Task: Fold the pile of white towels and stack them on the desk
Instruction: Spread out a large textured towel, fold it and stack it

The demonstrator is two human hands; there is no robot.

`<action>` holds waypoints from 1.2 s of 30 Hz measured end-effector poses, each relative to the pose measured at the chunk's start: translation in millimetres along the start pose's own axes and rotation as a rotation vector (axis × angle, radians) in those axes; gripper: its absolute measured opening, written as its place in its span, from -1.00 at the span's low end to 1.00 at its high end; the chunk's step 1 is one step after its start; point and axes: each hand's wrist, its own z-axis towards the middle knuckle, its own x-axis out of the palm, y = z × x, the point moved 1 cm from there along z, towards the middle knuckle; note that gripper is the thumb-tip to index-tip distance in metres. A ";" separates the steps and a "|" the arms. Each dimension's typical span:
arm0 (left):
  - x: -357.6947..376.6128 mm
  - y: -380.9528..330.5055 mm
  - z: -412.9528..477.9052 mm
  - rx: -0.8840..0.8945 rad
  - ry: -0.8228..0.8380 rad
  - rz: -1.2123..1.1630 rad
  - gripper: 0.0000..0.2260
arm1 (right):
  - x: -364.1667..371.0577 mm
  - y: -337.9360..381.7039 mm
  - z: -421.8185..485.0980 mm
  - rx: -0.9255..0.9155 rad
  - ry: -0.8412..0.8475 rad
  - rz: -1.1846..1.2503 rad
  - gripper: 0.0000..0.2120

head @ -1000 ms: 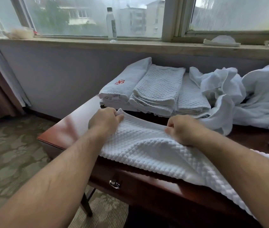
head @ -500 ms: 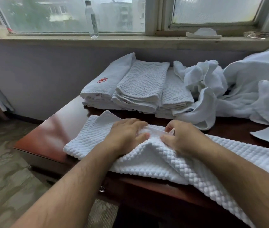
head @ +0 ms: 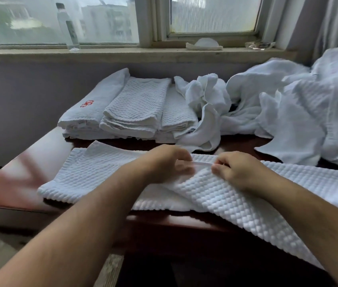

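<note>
I am pinching the far hem of a waffle towel point(head: 106, 172) with both hands: my left hand point(head: 164, 164) and right hand point(head: 236, 170) are sitting close together near the middle of that edge, fingers curling onto it, though the left is showing some blur. The towel is lying across the near part of the counter point(head: 19, 179), its left end resting flat and its right end hanging over the front edge toward me. The folded stacks point(head: 135, 108) are sitting side by side at the back left of the counter, so I am judging part of the job done. A loose pile point(head: 288, 112) is heaping up at the back right, with one crumpled towel point(head: 205, 100) spilling against the stacks, so a good share is remaining, and the towel in hand is looking only partly folded. The leftmost folded towel is carrying a red emblem point(head: 87, 103), a swirl rather than legible letters. A small tag point(head: 81, 122) at its front edge is showing marks too small to read.
</note>
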 end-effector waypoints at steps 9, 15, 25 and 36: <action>3.0 2.0 7.2 -0.094 -0.315 0.095 -0.77 | -21.4 -26.1 -50.1 0.055 0.253 -0.246 -0.61; 3.4 1.7 13.0 -0.133 -0.271 0.187 -0.72 | -73.3 -51.5 -20.4 0.169 -0.059 -0.366 -0.47; 11.2 14.5 25.4 -0.239 -0.197 0.340 -0.66 | -33.1 -105.4 4.1 0.163 -0.122 -0.197 -0.46; 65.3 -121.6 94.2 0.191 0.011 0.231 -0.50 | -81.8 -134.1 -78.9 0.258 -0.098 -0.148 -0.52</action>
